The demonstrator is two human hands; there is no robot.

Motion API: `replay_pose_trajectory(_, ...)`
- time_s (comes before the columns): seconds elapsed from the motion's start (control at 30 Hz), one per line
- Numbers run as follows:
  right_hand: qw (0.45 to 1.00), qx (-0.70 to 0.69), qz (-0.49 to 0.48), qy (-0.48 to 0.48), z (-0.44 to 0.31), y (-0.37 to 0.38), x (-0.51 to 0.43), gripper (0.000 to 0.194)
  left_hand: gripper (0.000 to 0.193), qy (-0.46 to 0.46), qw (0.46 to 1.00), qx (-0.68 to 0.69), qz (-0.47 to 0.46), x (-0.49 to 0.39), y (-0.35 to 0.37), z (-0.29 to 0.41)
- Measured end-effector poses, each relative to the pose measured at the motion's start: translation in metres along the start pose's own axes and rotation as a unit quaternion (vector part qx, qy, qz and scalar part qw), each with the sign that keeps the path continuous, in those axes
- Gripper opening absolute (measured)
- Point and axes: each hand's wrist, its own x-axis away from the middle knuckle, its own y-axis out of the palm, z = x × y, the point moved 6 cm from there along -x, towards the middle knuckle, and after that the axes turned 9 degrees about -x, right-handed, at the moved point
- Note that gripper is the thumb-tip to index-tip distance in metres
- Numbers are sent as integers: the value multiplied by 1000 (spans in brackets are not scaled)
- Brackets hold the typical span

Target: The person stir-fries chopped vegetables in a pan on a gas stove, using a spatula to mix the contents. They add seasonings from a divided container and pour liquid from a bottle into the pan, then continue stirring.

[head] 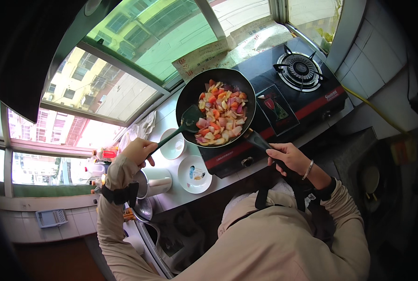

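Note:
My left hand point(138, 151) is closed round the handle of a dark green spatula point(192, 118), whose blade lies inside the left side of a black frying pan point(189, 92). My right hand point(289, 158) grips the pan's black handle point(260, 141). Chopped vegetables point(223, 112), with pale and purplish onion-like pieces and orange-red pieces, fill the middle and right of the pan. The pan sits over the left part of a black gas stove point(244, 152), hiding the burner beneath it. The pan is tilted in this view, and I cannot tell whether it rests on the burner.
The bare right burner point(301, 69) stands beyond the pan. Left of the stove are a small white bowl point(174, 144), a white plate point(185, 179) with a printed picture and a metal pot point(155, 182). Printed sheeting point(256, 40) lines the window side; a yellow hose point(374, 110) runs right.

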Motion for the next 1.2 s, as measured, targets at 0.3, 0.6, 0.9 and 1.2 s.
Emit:
replay_pose_trajectory(0.3,1000,13,2,-8,1,1,1,23,32,76,930,347,-98,-61,99,19)
replay_pose_trajectory(0.6,1000,9,-2,-15,2,3,1,23,26,258,939,-30,227,-1,23,-14)
replay_pose_trajectory(0.9,1000,12,11,-9,0,5,3,22,19,162,905,-354,171,16,-40,70)
replay_pose_trajectory(1.2,1000,-7,1,-21,4,4,0,25,32,47,987,-54,-146,-27,14,60)
